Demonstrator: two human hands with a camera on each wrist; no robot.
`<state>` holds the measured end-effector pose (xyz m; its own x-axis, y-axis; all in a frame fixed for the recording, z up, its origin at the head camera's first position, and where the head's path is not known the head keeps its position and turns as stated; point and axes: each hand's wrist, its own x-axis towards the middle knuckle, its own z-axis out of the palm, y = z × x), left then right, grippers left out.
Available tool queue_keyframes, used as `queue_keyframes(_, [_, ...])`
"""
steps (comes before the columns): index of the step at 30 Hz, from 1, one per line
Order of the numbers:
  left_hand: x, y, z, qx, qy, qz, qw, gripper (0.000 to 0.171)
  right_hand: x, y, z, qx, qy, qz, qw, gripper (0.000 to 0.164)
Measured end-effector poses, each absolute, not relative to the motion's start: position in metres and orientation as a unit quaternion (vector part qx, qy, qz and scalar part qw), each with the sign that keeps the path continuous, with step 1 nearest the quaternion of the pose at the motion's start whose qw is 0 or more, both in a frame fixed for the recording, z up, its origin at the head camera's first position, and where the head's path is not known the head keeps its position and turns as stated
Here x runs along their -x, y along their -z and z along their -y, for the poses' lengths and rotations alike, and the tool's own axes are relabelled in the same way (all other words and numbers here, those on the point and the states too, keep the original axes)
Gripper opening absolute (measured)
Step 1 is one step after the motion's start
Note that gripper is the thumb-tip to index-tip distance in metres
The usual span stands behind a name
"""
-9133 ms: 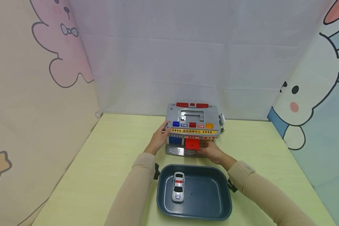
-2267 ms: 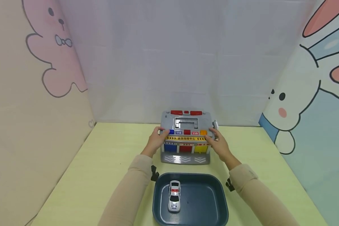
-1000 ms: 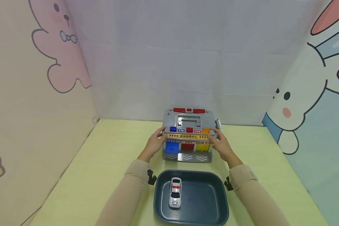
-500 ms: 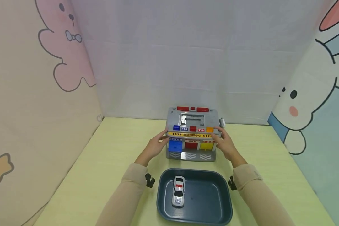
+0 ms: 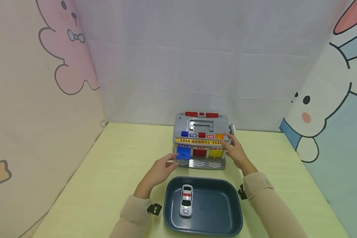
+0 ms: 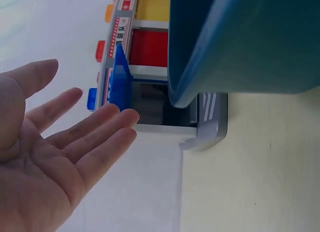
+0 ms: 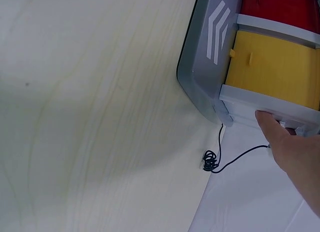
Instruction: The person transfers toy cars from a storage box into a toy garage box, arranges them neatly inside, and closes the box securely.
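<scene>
A grey toy garage [image 5: 178, 127] stands at the back of the table, with blue, red and yellow doors. Its blue door [image 6: 121, 82] is swung up and outward, showing a dark bay behind; the red door [image 5: 200, 152] and yellow door [image 7: 272, 67] are down. My left hand [image 5: 160, 170] is in front of the blue door at the garage's left, fingers spread and nothing in them. With thumb and fingers my right hand [image 5: 237, 153] holds the garage's upper right front corner, by the orange button [image 5: 219, 136].
A dark blue tray [image 5: 215, 213] lies nearer me, with a white toy police car [image 5: 186, 201] on its left side. A white part [image 5: 232, 129] sticks out from the garage's right side. A coiled black cord [image 7: 210, 161] hangs beside it.
The red door, raised at first, came down; later the blue door swung up. My left hand has just left the garage's upper left corner, moving down and toward me. The right hand stays.
</scene>
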<state>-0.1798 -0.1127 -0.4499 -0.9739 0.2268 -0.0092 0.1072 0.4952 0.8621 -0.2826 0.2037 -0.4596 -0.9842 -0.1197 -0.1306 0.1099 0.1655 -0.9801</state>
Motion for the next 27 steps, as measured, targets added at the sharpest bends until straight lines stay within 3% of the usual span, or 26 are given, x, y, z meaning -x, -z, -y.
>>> queue_keyframes(12, [0.148,0.454,0.107,-0.064,-0.487,-0.869,0.060,0.041,0.282,0.458,-0.205,0.004,0.652,-0.754,0.087,0.059])
queue_keyframes(27, [0.124,0.465,0.094,-0.094,-0.486,-0.867,0.056,0.044,0.282,0.459,-0.206,0.010,0.655,-0.752,0.081,0.058])
